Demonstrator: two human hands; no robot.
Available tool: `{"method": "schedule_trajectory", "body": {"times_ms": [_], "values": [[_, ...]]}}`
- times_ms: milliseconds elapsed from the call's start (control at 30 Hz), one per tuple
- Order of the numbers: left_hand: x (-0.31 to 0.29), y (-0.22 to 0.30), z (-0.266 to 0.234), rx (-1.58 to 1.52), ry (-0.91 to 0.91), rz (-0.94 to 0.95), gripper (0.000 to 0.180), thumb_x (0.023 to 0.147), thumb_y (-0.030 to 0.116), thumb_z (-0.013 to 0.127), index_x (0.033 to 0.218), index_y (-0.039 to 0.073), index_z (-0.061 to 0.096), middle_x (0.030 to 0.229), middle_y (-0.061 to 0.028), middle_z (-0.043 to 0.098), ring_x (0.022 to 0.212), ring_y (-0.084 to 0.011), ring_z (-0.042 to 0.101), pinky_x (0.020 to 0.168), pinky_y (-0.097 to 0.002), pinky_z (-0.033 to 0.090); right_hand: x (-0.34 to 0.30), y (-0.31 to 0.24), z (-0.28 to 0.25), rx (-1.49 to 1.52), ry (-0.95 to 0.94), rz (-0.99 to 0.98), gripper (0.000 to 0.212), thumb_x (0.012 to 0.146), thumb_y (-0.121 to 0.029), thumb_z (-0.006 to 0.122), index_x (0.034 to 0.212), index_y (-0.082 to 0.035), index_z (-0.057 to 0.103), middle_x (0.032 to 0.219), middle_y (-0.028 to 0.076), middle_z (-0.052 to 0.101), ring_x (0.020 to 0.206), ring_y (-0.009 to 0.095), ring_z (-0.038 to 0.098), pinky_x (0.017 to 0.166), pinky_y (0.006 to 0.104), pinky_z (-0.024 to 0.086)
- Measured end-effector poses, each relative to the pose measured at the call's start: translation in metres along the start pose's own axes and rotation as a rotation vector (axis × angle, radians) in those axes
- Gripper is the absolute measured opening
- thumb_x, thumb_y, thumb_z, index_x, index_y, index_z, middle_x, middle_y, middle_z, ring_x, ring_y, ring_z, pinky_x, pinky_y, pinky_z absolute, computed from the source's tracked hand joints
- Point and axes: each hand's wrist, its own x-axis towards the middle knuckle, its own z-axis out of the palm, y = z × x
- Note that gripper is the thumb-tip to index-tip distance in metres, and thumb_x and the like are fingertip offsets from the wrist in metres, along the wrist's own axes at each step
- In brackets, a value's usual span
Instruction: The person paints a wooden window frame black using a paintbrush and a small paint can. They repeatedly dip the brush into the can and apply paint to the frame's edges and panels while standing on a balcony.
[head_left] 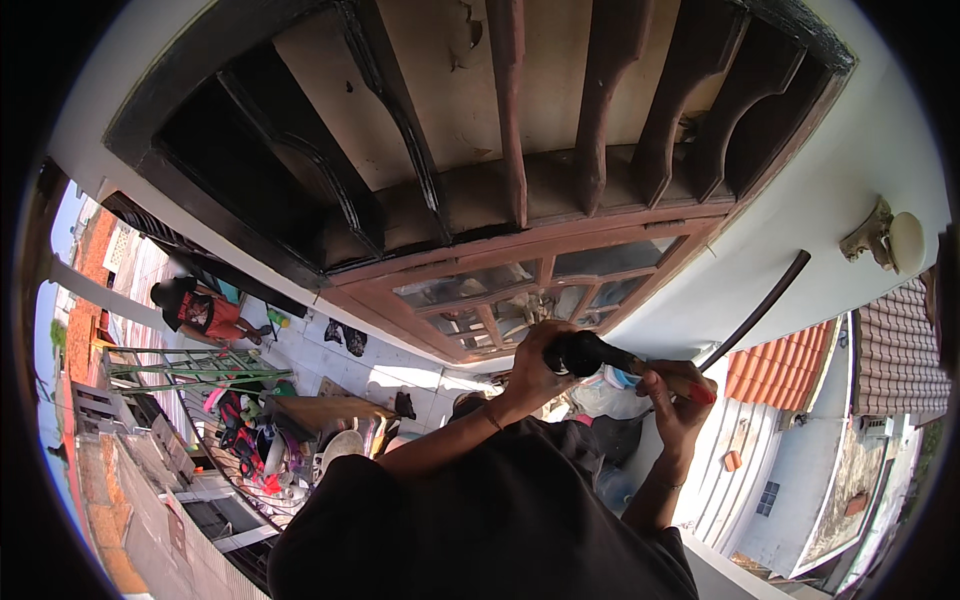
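**Black tool held crosswise under the window frame**

Black and stubby, the tool (585, 352) lies almost level between both hands, its long axis running left to right. I see my left hand (535, 365) wrapped tight around its thick end, nearer the wooden window frame (520, 270). My right hand (680, 395) pinches the thin red-tipped handle end (695, 390), slightly lower and farther out.
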Motion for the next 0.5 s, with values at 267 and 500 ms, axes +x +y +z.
{"method": "schedule_trajectory", "body": {"times_ms": [267, 500], "values": [[0.005, 0.016, -0.009, -0.005, 0.033, -0.01, 0.063, 0.06, 0.006, 0.093, 0.118, 0.009, 0.067, 0.12, -0.012, 0.068, 0.113, -0.0347, 0.066, 0.101, -0.0437, 0.053, 0.016, -0.022, 0.013, -0.126, -0.152, -0.211, 0.018, 0.089, -0.009, 0.083, 0.098, 0.004, 0.075, 0.079, 0.01, 0.076, 0.069, 0.013, 0.07, 0.069, 0.028, 0.055], [0.005, 0.011, -0.009, 0.138, 0.052, 0.117, 0.056, 0.067, 0.015, 0.095, 0.116, 0.008, 0.068, 0.115, -0.0111, 0.069, 0.105, -0.0287, 0.07, 0.092, -0.0397, 0.058, 0.028, -0.035, 0.029, -0.144, -0.209, -0.247, 0.013, 0.087, -0.008, 0.083, 0.09, 0.0, 0.074, 0.082, 0.012, 0.076, 0.062, 0.017, 0.069, 0.056, 0.0286, 0.051]]}}
